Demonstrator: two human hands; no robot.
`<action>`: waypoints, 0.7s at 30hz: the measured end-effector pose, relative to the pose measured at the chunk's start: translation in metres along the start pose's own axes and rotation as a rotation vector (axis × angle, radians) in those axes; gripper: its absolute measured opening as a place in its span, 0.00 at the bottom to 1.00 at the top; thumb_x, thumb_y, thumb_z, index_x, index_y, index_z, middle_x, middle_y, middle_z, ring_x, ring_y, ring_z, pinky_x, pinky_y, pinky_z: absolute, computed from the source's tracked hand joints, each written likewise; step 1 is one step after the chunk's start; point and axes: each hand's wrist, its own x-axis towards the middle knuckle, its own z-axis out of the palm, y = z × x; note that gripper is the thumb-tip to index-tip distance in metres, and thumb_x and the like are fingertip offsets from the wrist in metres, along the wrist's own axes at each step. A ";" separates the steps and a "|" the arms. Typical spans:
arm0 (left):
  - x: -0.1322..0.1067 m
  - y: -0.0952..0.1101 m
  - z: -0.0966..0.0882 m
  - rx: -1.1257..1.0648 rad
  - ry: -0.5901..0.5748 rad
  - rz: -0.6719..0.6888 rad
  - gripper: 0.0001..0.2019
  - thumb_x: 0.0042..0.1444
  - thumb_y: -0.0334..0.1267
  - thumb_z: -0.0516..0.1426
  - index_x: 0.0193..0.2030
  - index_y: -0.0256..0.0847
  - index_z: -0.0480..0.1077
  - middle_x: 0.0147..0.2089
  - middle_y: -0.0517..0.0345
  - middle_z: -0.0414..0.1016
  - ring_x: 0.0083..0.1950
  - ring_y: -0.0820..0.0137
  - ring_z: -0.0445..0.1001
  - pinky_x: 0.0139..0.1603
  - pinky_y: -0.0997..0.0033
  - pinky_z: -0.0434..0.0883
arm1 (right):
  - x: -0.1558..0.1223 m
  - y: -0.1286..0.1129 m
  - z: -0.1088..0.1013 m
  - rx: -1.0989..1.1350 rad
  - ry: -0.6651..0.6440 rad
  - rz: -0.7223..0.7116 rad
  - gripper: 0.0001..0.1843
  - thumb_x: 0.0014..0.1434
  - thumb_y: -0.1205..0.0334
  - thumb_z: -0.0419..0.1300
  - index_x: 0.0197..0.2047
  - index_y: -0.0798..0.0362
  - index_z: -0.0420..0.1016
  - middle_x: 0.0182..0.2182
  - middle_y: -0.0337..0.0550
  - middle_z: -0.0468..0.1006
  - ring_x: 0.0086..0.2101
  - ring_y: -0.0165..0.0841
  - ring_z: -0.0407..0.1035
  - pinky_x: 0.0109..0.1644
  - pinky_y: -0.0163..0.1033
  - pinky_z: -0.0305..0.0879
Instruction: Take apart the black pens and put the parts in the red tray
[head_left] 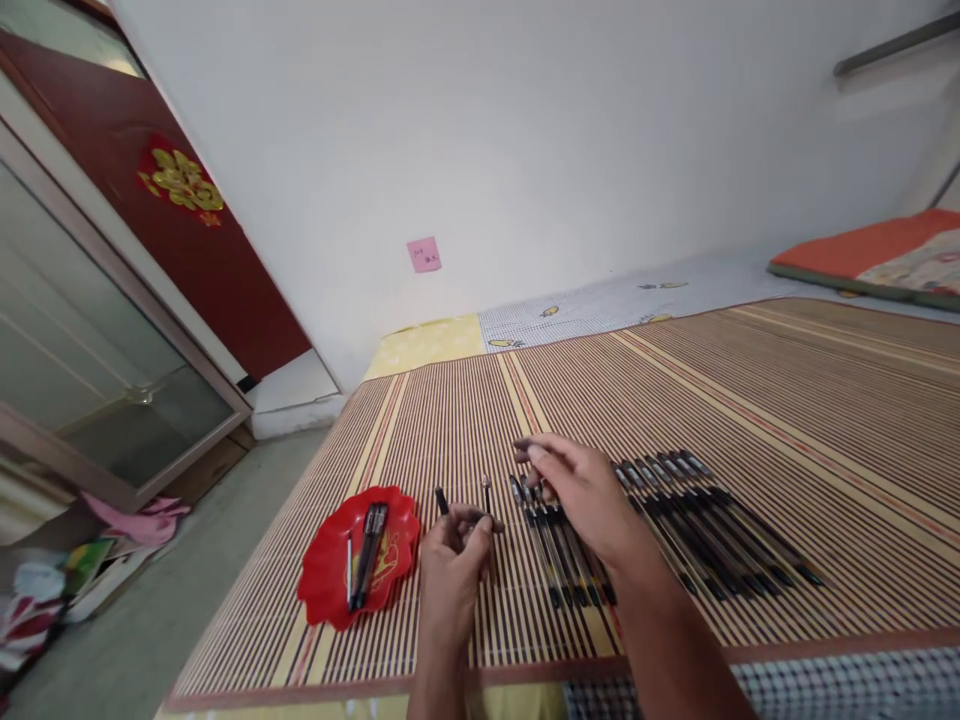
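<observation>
My left hand (454, 560) is closed in a pinch on a thin pen refill (487, 492) that points up from the fingertips. A small black pen cap (442, 500) lies on the mat just beyond that hand. My right hand (581, 495) hovers over the left end of a row of several black pens (675, 525) laid side by side on the striped bamboo mat (750, 400); its fingers are curled at a pen end, and I cannot make out whether they grip it. Left of my left hand sits a red plate (330, 585) with a few pens and a white refill in it.
The mat covers a bed that ends at a drop to the grey floor (187, 590) on the left. A white wall with a pink note (424, 254) stands behind. A folded orange cushion (870, 255) lies far right. Clutter sits on the floor at the lower left.
</observation>
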 end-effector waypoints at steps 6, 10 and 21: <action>-0.010 0.017 0.006 -0.105 -0.060 -0.016 0.14 0.48 0.45 0.66 0.33 0.38 0.68 0.29 0.56 0.77 0.22 0.78 0.63 0.23 0.79 0.58 | -0.006 -0.004 0.011 -0.023 -0.241 0.036 0.14 0.63 0.55 0.57 0.45 0.52 0.79 0.27 0.38 0.75 0.26 0.29 0.66 0.31 0.36 0.62; -0.013 0.020 0.006 -0.143 -0.087 -0.026 0.13 0.49 0.41 0.66 0.34 0.38 0.68 0.30 0.56 0.77 0.26 0.77 0.68 0.26 0.79 0.61 | -0.007 -0.007 0.016 0.047 -0.274 0.062 0.09 0.59 0.57 0.61 0.38 0.52 0.78 0.25 0.36 0.72 0.25 0.28 0.65 0.30 0.35 0.61; -0.017 0.023 0.006 -0.228 -0.135 -0.048 0.17 0.48 0.45 0.68 0.34 0.38 0.68 0.26 0.64 0.69 0.23 0.81 0.59 0.23 0.80 0.56 | -0.009 0.000 0.019 0.127 -0.344 0.071 0.09 0.57 0.57 0.65 0.37 0.52 0.74 0.25 0.34 0.73 0.25 0.26 0.66 0.29 0.32 0.63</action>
